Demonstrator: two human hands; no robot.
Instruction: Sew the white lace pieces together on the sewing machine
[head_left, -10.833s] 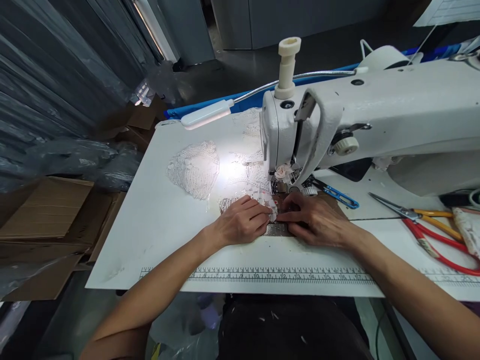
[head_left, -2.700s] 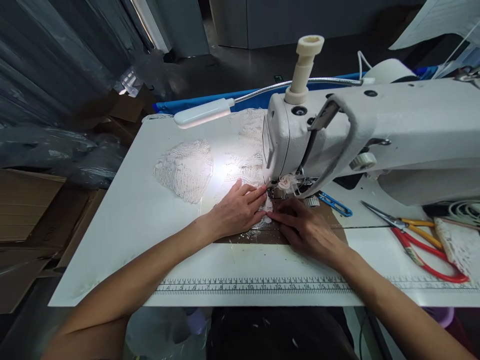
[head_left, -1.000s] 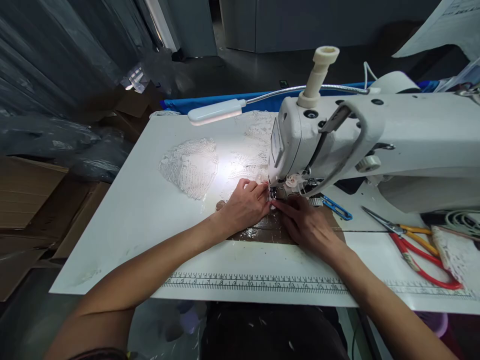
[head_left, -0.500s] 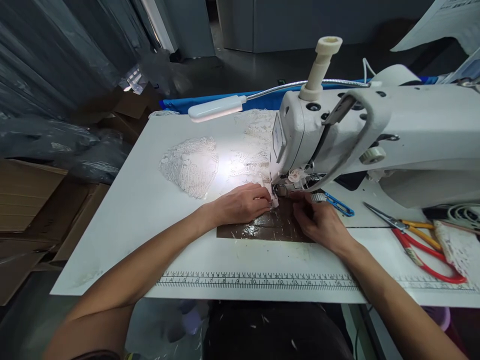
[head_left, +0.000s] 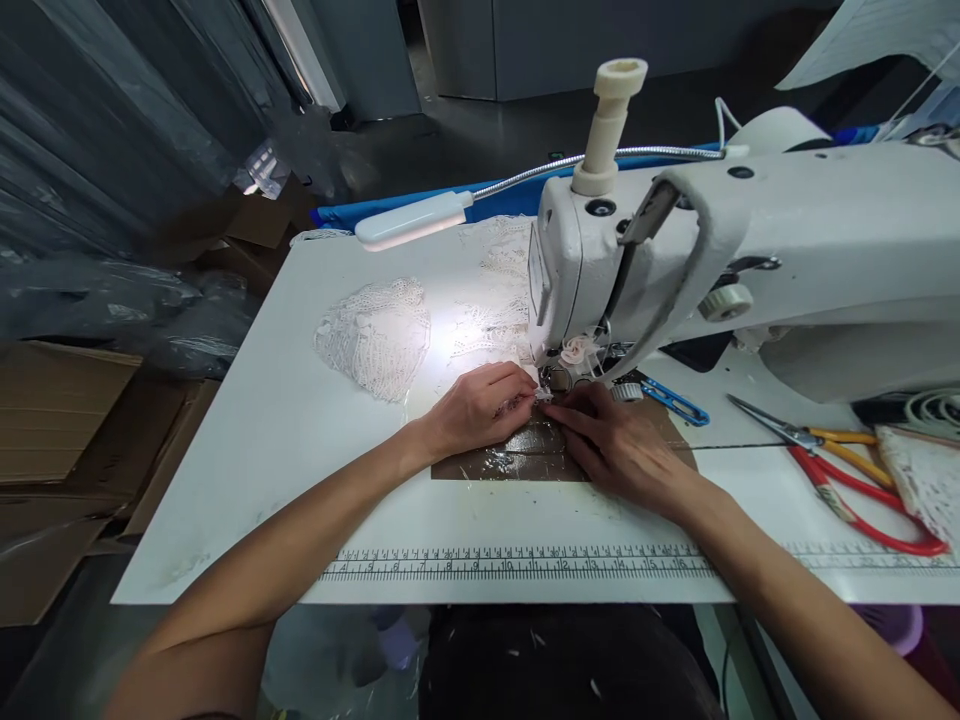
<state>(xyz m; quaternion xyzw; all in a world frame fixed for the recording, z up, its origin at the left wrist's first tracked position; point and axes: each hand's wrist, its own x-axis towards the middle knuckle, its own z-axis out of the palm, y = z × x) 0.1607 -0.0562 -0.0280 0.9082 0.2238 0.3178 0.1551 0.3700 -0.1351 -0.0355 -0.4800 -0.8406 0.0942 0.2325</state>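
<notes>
White lace piece [head_left: 541, 394], small and openwork, sits at the needle foot [head_left: 559, 378] of the sewing machine [head_left: 750, 250], pinched between both hands.

Head view. Left hand [head_left: 480, 405]: fingers curled narrow, tips pressing the lace piece from 9 o'clock. Right hand [head_left: 622, 445]: fingers extended flat, index tip touching the piece from 4 o'clock. Whether either hand truly grips or only pins the piece flat, I cannot tell; the contact is too small.

Judgement on technique: both sets of fingertips should stay just beside the foot, never under it, with even tension from each side so the thin piece does not pucker or skew.

Materials. Table [head_left: 300, 430]: smooth white laminate, printed ruler [head_left: 517, 563] along its near edge. Brown glossy tape patch [head_left: 510, 462] under the hands, rectangular and creased. Lace pile [head_left: 375, 335] at 10 o'clock of the hands: soft, netted, brightly lit by the gooseneck lamp [head_left: 412, 220]. Machine body is enamelled white, rounded, with a cream thread post [head_left: 607, 125] upright on top. At 3 o'clock lie blue thread snips [head_left: 675, 400] and red-and-yellow-handled scissors [head_left: 855, 465], well apart from the hands.
</notes>
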